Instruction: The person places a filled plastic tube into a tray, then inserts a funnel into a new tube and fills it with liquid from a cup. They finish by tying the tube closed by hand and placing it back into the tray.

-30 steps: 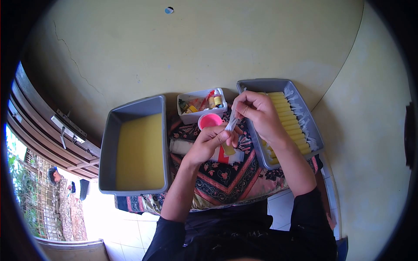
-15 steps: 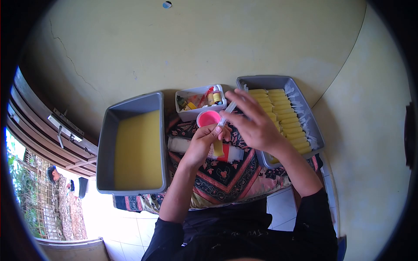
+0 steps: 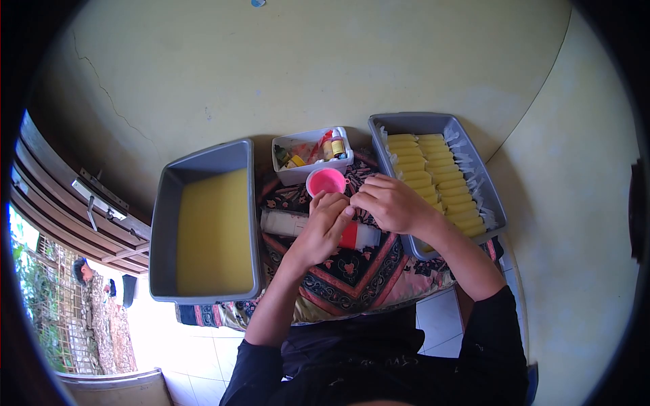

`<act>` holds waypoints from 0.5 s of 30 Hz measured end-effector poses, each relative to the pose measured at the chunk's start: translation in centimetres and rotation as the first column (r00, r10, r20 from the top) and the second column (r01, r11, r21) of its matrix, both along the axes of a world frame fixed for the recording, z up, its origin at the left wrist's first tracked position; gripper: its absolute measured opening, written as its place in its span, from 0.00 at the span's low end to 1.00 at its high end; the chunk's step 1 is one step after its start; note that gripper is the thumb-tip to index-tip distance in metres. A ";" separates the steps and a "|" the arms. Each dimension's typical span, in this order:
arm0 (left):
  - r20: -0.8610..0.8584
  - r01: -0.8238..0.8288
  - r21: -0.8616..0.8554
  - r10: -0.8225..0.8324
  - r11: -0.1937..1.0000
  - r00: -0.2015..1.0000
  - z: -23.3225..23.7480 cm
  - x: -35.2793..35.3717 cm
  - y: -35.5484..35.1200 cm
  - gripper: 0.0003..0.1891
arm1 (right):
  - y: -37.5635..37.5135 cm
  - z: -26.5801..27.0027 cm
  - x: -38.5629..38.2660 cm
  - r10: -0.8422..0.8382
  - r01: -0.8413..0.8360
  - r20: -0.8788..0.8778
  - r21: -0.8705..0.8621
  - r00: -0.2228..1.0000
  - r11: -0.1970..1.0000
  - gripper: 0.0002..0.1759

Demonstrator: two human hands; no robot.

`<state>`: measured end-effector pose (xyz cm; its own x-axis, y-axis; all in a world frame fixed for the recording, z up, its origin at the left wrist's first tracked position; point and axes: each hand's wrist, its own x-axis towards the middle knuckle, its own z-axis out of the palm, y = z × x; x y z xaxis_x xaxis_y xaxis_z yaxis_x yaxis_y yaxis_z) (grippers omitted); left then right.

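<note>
In front of my chest both hands meet, fingers bent and pinched together. My left hand (image 3: pixel 321 230) grips a small plastic bag, now almost wholly hidden behind the fingers. The bag's thin top end seems pinched in my right hand (image 3: pixel 395 204), close by on the right. Just beyond them stands a round pink cup or funnel (image 3: pixel 326 180) with a small loop at its rim. Under the hands lies a clear plastic packet (image 3: pixel 366 237) with a red band. To the right, a grey tub (image 3: pixel 498 203) holds rows of filled yellow bags (image 3: pixel 448 183) with twisted clear ends.
A deep grey tub (image 3: pixel 157 237) of yellow liquid (image 3: pixel 213 237) stands at the left. Behind the cup sits a white box (image 3: pixel 298 177) with small bottles (image 3: pixel 338 145). Patterned cloth (image 3: pixel 349 271) covers the table. A person (image 3: pixel 122 287) is outside the doorway at far left.
My right hand has come down from above the bag and closed beside my left hand. The bag's stretched clear end and yellow lower part, visible before, are now hidden.
</note>
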<state>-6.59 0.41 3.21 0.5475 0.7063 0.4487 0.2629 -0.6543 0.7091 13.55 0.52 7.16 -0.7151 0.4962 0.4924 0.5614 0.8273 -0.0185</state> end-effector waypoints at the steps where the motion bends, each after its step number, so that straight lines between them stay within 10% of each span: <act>1: -0.001 0.001 -0.001 -0.001 1.000 1.000 0.0 0.0 -0.1 0.11 | 0.0 -0.1 0.1 0.018 -0.021 -0.037 -0.074 0.999 0.997 0.04; 10: 0.119 0.057 0.012 -0.058 0.998 0.991 -0.6 -0.3 -0.1 0.12 | -0.4 0.4 0.2 0.053 -0.107 -0.159 -0.359 0.986 0.927 0.05; 15: 0.359 0.334 -0.428 -0.181 0.840 0.916 -0.8 -0.5 0.0 0.17 | -0.5 0.1 0.1 0.120 -0.167 -0.170 -0.293 0.978 0.941 0.06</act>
